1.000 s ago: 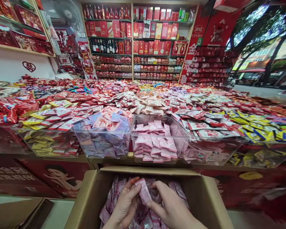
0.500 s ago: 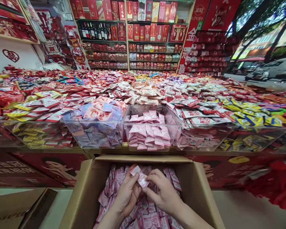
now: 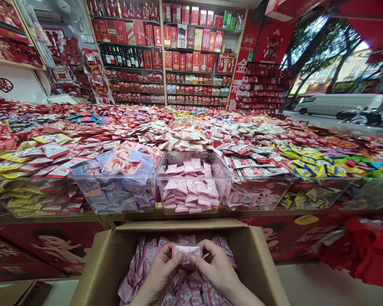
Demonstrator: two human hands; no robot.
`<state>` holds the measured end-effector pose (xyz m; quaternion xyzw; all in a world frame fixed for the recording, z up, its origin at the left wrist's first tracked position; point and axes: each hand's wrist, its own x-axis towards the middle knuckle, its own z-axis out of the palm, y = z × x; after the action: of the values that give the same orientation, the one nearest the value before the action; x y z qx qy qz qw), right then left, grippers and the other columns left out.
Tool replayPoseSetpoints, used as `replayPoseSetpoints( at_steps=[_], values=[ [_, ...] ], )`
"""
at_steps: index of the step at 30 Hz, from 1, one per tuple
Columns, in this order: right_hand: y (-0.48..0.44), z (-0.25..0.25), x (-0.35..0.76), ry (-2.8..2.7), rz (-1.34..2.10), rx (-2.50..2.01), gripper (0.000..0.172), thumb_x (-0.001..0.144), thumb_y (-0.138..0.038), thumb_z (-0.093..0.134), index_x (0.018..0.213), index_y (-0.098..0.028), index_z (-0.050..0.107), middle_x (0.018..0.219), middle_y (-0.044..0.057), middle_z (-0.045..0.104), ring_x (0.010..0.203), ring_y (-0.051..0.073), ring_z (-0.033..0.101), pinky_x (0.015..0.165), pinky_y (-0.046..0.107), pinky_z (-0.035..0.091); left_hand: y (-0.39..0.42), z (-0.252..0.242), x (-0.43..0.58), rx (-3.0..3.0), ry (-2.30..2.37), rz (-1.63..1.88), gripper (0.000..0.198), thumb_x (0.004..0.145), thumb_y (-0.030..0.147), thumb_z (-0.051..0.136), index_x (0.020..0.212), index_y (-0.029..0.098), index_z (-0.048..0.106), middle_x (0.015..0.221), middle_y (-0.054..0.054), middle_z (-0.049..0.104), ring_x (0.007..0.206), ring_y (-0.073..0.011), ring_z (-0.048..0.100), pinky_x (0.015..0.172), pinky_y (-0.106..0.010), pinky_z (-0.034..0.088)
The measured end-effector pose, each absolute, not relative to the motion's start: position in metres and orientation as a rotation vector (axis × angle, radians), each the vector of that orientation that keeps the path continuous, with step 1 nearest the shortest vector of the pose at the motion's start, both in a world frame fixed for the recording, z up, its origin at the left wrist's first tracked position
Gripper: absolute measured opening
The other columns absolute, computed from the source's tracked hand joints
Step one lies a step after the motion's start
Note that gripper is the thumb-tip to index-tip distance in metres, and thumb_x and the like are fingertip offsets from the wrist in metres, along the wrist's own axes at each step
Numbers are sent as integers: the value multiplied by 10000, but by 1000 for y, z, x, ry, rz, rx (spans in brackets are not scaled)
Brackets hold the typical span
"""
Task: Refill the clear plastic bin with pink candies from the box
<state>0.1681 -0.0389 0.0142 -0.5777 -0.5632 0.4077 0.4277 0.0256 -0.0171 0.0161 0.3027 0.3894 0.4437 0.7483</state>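
Note:
Both of my hands are over an open cardboard box (image 3: 102,263) full of pink candy packets (image 3: 147,255). My left hand (image 3: 161,272) and my right hand (image 3: 215,267) pinch the two ends of a small stack of pink packets (image 3: 187,251), held level between them. Straight ahead, a clear plastic bin (image 3: 193,199) on the counter is partly filled with the same pink packets in neat rows.
Clear bins of wrapped sweets line the counter: blue and pink ones (image 3: 118,187) to the left, yellow and red ones (image 3: 28,187) farther left, pink ones (image 3: 255,195) to the right. Shelves of red boxes and bottles (image 3: 166,55) stand behind. A street with a white van (image 3: 338,104) lies at right.
My hands turned the pink packets from tilted to level and squared them up between the fingertips. The view shifted slightly left and down.

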Motion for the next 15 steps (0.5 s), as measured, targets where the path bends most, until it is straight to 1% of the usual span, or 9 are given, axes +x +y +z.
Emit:
replayPoseSetpoints(
  at_steps=[2,3,5,7,8,10,11,13,15],
  values=[
    [-42,22,168,-1310,1124,-1356,175,692,-336,518,718,-166,489,605,-15,514,542,119,484,501,231,400,-17,21,22,583,745,934,214,576,236,692,703,190,526,645,36,592,545,-81,516,527,-198,384],
    [-44,28,168,-1290,1127,-1307,182,708,-346,510,732,-167,486,648,0,539,574,126,507,521,235,418,-17,24,20,563,691,898,191,607,263,666,716,197,523,669,28,596,567,-91,529,560,-218,395],
    [-47,49,171,-1317,1027,-1226,166,733,-329,503,755,-165,505,774,40,577,698,147,543,614,250,442,-16,25,18,583,622,812,180,691,361,564,767,201,532,723,1,600,617,-115,549,624,-256,401],
    [-48,82,180,-1402,885,-1136,127,753,-283,501,795,-165,524,848,59,585,776,153,549,683,260,443,-13,17,16,680,698,738,253,729,430,476,793,193,540,709,-9,589,616,-128,548,627,-265,393],
    [-46,103,187,-1454,825,-1073,114,763,-260,494,825,-169,523,848,58,588,782,151,554,692,265,447,-11,10,15,777,780,719,260,720,433,484,772,185,546,678,-5,577,604,-129,539,615,-258,385],
    [-34,148,201,-1555,676,-956,118,780,-218,474,882,-175,514,828,48,595,775,144,563,704,279,450,-8,-8,11,1044,967,686,206,650,376,581,683,175,554,594,18,544,569,-124,505,581,-234,360],
    [-23,170,209,-1590,569,-925,124,785,-205,464,896,-174,509,826,46,596,774,142,563,707,287,448,-7,-18,9,1207,997,651,183,624,341,608,684,172,571,617,13,554,607,-131,499,600,-230,353],
    [6,207,221,-1641,330,-981,138,781,-190,463,908,-165,513,828,45,591,762,136,560,699,290,442,-9,-35,4,1392,1084,508,175,592,329,615,697,190,595,615,10,566,616,-151,492,590,-235,347],
    [42,228,227,-1706,207,-1109,161,752,-165,489,909,-144,518,811,46,587,720,126,554,653,271,443,-13,-48,0,1506,1125,370,216,559,339,625,741,223,620,682,-2,596,671,-176,506,624,-246,353]
  ],
)
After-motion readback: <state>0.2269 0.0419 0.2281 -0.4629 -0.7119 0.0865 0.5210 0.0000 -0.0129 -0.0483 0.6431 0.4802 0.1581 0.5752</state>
